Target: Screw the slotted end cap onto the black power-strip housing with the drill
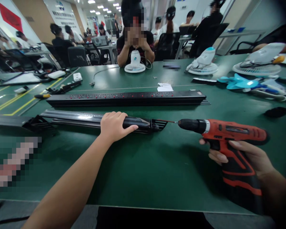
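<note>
My left hand (pixel 113 126) is wrapped over a long black metal housing (pixel 73 116) lying on the green table, its thumb pointing right along the top. At the housing's right end sits a black slotted end piece (pixel 159 124). My right hand (pixel 240 156) grips a red and black cordless drill (pixel 238 130) by its handle, fingers near the trigger. The drill's long thin bit points left and reaches the end piece; whether it sits in a screw is too small to tell. Just behind lies a long black power strip (pixel 126 99) with a row of red dots.
A screwdriver (pixel 41 96) lies at the left. White fans (pixel 135 63) stand face down across the table, one before a seated person. Blue fan blades (pixel 239 82) lie at the right. White paper scraps (pixel 165 87) rest behind the power strip.
</note>
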